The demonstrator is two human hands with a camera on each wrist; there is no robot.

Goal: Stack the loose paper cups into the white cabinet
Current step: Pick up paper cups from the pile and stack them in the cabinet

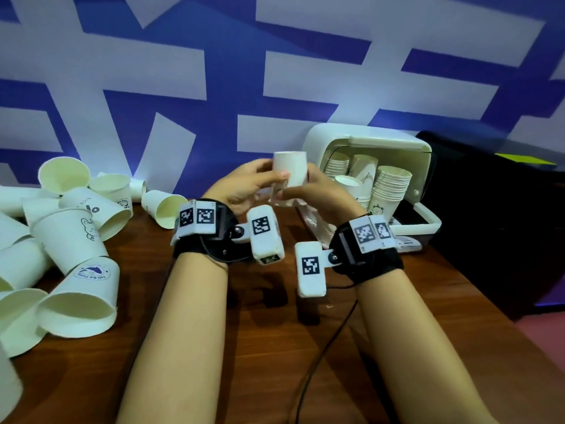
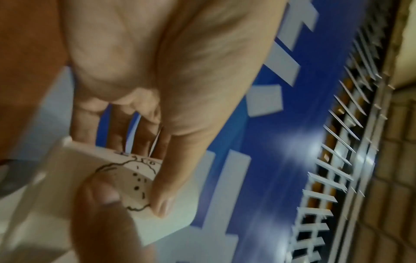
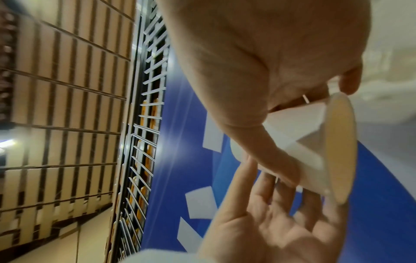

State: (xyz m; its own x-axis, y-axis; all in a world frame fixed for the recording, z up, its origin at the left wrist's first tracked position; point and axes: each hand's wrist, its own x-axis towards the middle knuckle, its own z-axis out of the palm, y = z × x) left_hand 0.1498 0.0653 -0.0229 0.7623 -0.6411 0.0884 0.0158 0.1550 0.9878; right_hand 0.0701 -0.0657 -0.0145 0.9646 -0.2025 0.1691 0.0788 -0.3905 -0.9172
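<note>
A white paper cup point(image 1: 289, 172) is held bottom-up above the table's far middle, between both hands. My left hand point(image 1: 263, 179) pinches its left side and my right hand point(image 1: 308, 191) grips it from the right and below. In the left wrist view the cup point(image 2: 171, 224) shows a line drawing under my left thumb point(image 2: 162, 201). The right wrist view shows the cup point(image 3: 313, 160) with its mouth to the right, under my right thumb. The white cabinet point(image 1: 367, 142) stands open just right of the hands, with stacks of cups point(image 1: 389, 185) inside.
Several loose cups point(image 1: 67, 237) lie heaped on the left of the wooden table point(image 1: 260, 347), one on its side point(image 1: 163, 209) near my left wrist. The cabinet's lowered door point(image 1: 425, 223) juts forward. A black box point(image 1: 504, 224) fills the right side. A black cable point(image 1: 321, 347) runs under my right forearm.
</note>
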